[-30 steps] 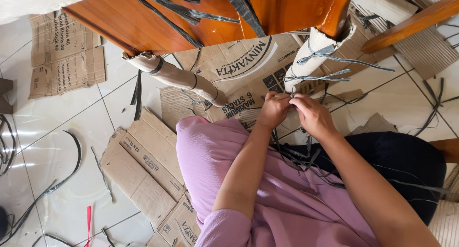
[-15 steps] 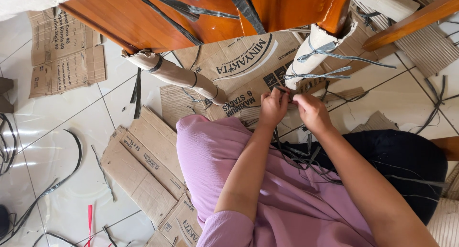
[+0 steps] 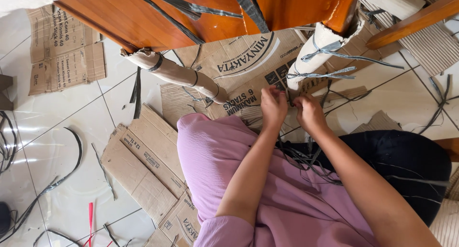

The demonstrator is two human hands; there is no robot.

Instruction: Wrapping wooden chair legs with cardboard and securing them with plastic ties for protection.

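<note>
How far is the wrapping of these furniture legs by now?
Done: the far leg is covered in paper and tied with straps. In hand: left hand and right hand work at the bottom of the near leg. Left: loose straps lie unused.

Two hands: left hand (image 3: 273, 106), right hand (image 3: 310, 114), both at the foot of one wrapped leg. Two paper-wrapped furniture legs: left leg (image 3: 177, 75), right leg (image 3: 319, 53). One orange-brown wooden panel (image 3: 143, 15) at far. One bare wooden bar (image 3: 416, 20) far right. Flattened cardboard sheets: at least four, one far left (image 3: 64, 48), one centre far (image 3: 244, 60), one near left (image 3: 143, 166), one corrugated far right (image 3: 430, 48). One red stick (image 3: 90, 218) near left. Loose black straps (image 3: 52, 185) on the floor: many, not countable.
</note>
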